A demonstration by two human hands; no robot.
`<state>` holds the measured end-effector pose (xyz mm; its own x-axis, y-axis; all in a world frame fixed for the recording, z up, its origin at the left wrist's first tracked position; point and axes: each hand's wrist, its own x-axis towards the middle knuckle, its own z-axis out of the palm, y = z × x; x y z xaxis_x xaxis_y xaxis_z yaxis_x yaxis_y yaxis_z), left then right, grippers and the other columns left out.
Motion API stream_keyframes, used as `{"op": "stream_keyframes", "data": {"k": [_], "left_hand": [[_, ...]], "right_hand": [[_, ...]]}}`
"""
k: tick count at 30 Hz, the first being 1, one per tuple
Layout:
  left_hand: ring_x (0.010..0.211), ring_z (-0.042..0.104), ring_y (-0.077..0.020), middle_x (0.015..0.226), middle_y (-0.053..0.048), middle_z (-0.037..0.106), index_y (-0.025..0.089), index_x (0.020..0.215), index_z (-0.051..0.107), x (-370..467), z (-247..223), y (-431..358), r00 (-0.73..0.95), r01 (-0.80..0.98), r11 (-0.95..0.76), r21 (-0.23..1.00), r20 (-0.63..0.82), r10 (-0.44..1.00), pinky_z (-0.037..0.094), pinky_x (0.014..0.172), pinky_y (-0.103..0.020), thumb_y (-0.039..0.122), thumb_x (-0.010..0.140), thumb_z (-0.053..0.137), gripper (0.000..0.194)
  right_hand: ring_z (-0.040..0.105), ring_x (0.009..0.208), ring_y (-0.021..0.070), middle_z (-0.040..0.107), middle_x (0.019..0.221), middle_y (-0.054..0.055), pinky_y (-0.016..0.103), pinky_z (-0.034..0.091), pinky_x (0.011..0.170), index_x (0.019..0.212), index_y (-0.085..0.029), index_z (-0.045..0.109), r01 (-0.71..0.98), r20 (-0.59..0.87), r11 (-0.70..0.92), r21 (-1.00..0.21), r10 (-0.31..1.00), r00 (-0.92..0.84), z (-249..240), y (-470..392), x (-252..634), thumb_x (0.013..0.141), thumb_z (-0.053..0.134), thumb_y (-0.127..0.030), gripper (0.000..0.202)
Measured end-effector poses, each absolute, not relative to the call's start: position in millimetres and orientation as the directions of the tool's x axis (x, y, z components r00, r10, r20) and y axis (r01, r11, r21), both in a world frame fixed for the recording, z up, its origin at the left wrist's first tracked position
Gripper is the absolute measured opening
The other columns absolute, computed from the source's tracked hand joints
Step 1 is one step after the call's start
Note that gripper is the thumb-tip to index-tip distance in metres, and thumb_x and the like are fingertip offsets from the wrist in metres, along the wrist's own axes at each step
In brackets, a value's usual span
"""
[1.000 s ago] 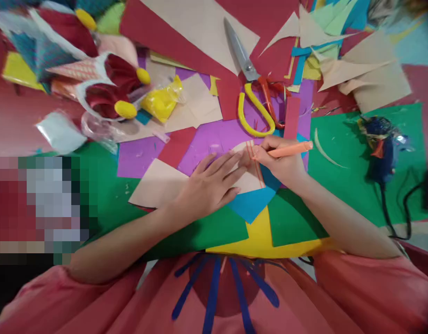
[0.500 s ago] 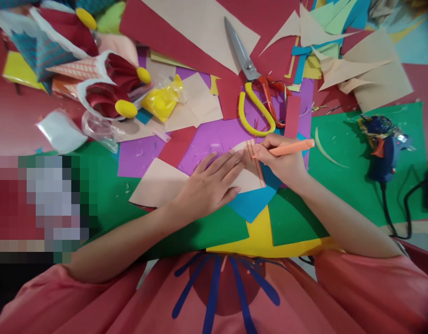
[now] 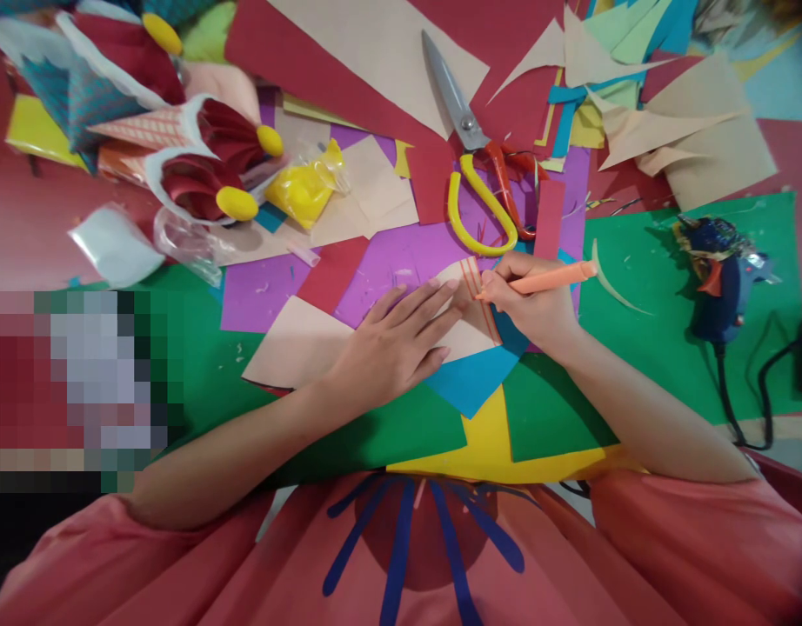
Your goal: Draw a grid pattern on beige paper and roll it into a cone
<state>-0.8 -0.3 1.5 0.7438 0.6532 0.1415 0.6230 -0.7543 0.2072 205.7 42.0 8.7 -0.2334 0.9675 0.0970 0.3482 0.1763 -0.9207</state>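
My left hand [image 3: 397,343] lies flat with fingers spread on a cream paper piece [image 3: 467,335], pressing it to the table. Orange lines run along the right edge of that piece. My right hand [image 3: 535,300] is closed round an orange marker [image 3: 554,278], its tip touching the paper near those lines. Another cream piece with a curved edge [image 3: 300,343] lies to the left, partly under my left wrist. Blue paper [image 3: 472,382] shows beneath the marked piece. Just above my right hand rest large scissors [image 3: 467,130] with yellow and red handles.
A blue glue gun [image 3: 720,287] with a black cord lies on green sheet [image 3: 636,348] at the right. Paper cones with yellow tips [image 3: 237,203] and plastic packets [image 3: 117,246] are at the upper left. Cream, green and blue scraps [image 3: 707,130] pile up at the upper right.
My right hand and the marker have shifted slightly right. More orange line shows near the paper's right edge. My left hand has barely moved.
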Motion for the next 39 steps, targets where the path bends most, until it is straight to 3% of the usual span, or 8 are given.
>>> {"op": "stream_keyframes", "data": {"k": [19,27,33,39], "left_hand": [[0.136,0.044,-0.0242,0.147,-0.012,0.047,0.014,0.134,0.048,-0.2,-0.9,-1.2,0.735,0.639,-0.751,0.166,0.159,0.66,0.036,0.11,-0.041,0.035,0.1,0.037,0.042],[0.135,0.046,-0.026,0.148,-0.012,0.046,0.016,0.142,0.042,-3.7,0.9,2.2,0.718,0.658,-0.731,0.178,0.145,0.681,0.035,0.11,-0.046,0.035,0.1,0.038,0.046],[0.132,0.048,-0.0303,0.147,-0.013,0.047,0.02,0.137,0.049,-5.8,1.1,4.9,0.697,0.675,-0.717,0.171,0.17,0.697,0.038,0.106,-0.046,0.036,0.098,0.042,0.043],[0.132,0.049,-0.0247,0.143,-0.009,0.053,0.015,0.136,0.049,-4.7,2.5,4.1,0.729,0.643,-0.746,0.175,0.159,0.666,0.036,0.109,-0.042,0.033,0.1,0.039,0.042]], "right_hand": [[0.025,0.044,0.0049,0.03,0.044,-0.007,0.026,0.018,0.044,0.049,-0.02,0.03,0.395,0.072,0.205,-0.895,0.943,-0.326,7.8,40.7,208.4,0.075,0.052,-0.015,0.034],[0.044,0.044,0.0078,0.045,0.046,-0.004,0.024,0.034,0.044,0.052,-0.022,0.037,0.24,-0.007,0.023,-0.97,0.992,-0.124,9.1,39.6,210.0,0.08,0.054,-0.023,0.033],[0.045,0.046,0.0075,0.05,0.048,-0.003,0.024,0.034,0.046,0.052,-0.021,0.041,0.291,0.022,0.07,-0.954,0.986,-0.167,11.0,40.0,208.9,0.081,0.054,-0.025,0.032],[0.039,0.047,0.0071,0.044,0.048,-0.004,0.024,0.03,0.046,0.052,-0.02,0.038,0.381,0.029,0.129,-0.916,0.966,-0.257,10.0,40.4,207.4,0.082,0.056,-0.027,0.037]]}}
